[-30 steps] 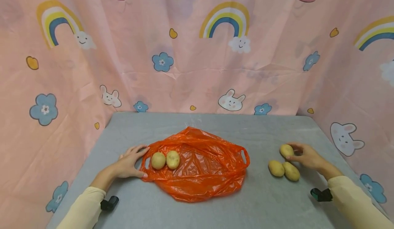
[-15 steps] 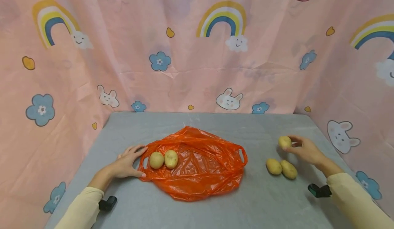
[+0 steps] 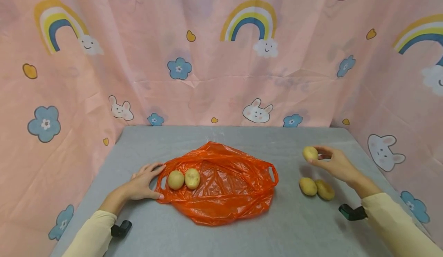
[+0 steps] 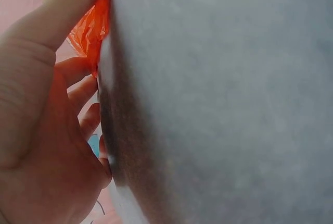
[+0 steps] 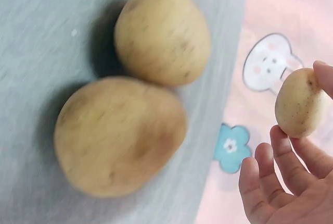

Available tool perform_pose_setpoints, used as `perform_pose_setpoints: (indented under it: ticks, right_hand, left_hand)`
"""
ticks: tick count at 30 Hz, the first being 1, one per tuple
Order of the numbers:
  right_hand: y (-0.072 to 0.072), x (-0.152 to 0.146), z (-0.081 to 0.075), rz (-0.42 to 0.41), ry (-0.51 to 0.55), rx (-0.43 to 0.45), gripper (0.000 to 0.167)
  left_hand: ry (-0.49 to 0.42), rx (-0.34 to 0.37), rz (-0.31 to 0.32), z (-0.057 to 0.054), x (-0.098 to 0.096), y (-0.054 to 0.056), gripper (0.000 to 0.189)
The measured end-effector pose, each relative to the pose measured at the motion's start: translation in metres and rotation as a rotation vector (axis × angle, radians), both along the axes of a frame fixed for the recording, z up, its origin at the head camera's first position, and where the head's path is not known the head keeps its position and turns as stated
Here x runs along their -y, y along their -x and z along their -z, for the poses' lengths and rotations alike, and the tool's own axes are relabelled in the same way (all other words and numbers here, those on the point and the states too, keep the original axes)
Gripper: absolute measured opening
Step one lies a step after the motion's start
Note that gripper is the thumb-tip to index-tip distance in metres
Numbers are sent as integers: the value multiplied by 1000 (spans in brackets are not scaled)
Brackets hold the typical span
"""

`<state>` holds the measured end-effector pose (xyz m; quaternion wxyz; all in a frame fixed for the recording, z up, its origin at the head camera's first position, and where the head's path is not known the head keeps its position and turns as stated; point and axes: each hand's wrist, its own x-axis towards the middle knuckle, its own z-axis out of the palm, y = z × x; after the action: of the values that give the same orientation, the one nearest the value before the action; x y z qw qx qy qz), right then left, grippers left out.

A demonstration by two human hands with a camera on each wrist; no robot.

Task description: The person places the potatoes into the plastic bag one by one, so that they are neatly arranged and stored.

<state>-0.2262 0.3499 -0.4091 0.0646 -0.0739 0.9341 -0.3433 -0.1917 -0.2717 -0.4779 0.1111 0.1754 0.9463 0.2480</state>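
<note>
An orange-red plastic bag (image 3: 228, 207) lies spread on the table with its mouth open. Two potatoes (image 3: 192, 178) sit side by side in its left part. At the bag's left edge rests my left hand (image 3: 143, 184), thumb and fingers spread apart and touching the plastic near the handle. My right hand (image 3: 335, 164) pinches another potato (image 3: 310, 154) between thumb and fingertips, raised above the table. Below that hand, two more potatoes (image 3: 307, 186) lie touching each other. The right wrist view shows the held potato (image 5: 299, 103) between thumb and fingers.
The grey table (image 3: 242, 237) extends around the bag. A pink curtain (image 3: 207, 95) printed with rainbows, flowers and rabbits hangs behind and along both sides. Black devices (image 3: 121, 229) are worn at both wrists.
My right hand has lifted its potato off the table, away from the other two, and carried it a little left. The left hand and bag look unmoved.
</note>
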Motion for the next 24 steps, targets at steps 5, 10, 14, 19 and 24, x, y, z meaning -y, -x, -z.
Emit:
perform_pose_setpoints:
  ticks: [5,10,14,19,24]
  right_hand:
    - [-3,12,-7,8,-3,-8,71]
    - [-8,26,-14,8,27,-29,68]
    - [-12,37,-20,2,45,-56,66]
    - [-16,49,-25,-13,51,-79,63]
    - [-20,58,-29,-32,61,-87,59]
  left_hand:
    - [-6,-3,-2,-1,-1,-1,108]
    - [-8,-9,-2,0,-1,-1,108]
    - [-14,-4,-5,1,0,-1,107]
    - [-22,0,-12,-1,0,-2,108]
    - [-27,2,-7,-2,-2,-3,108]
